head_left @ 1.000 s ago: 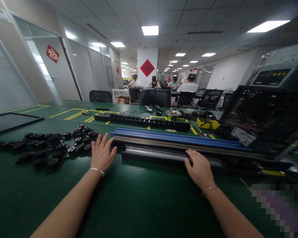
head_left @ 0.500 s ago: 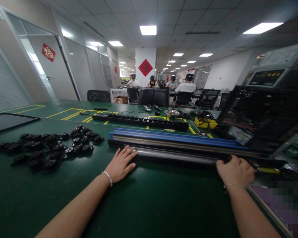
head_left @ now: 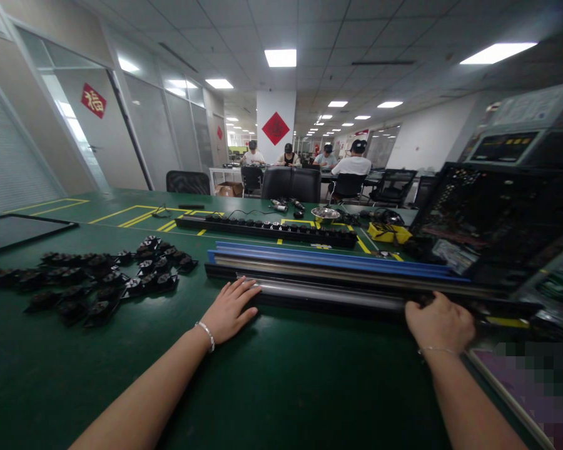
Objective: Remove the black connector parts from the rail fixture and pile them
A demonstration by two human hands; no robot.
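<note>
A long black metal rail (head_left: 328,295) with a shiny, rounded top lies across the near part of the green table. My left hand (head_left: 232,310) rests with fingers spread on the rail's left end, thumb apart. At the right end, my right hand (head_left: 441,325) is closed, its fingers curled down out of sight. A small dark patch shows between thumb and forefinger, but I cannot tell what they grip. Just behind lie a blue rail (head_left: 328,257) and more dark lengths, parallel to the near one.
Many black fan-like parts (head_left: 103,281) lie heaped at left, beside a flat dark panel (head_left: 23,232). Farther back are a black strip holding similar parts (head_left: 267,230), a metal bowl (head_left: 325,214) and a yellow bin (head_left: 388,234). An open black case (head_left: 502,219) stands right. People sit beyond.
My right hand has shifted slightly left along the rail. The left hand stays in place on its end.
</note>
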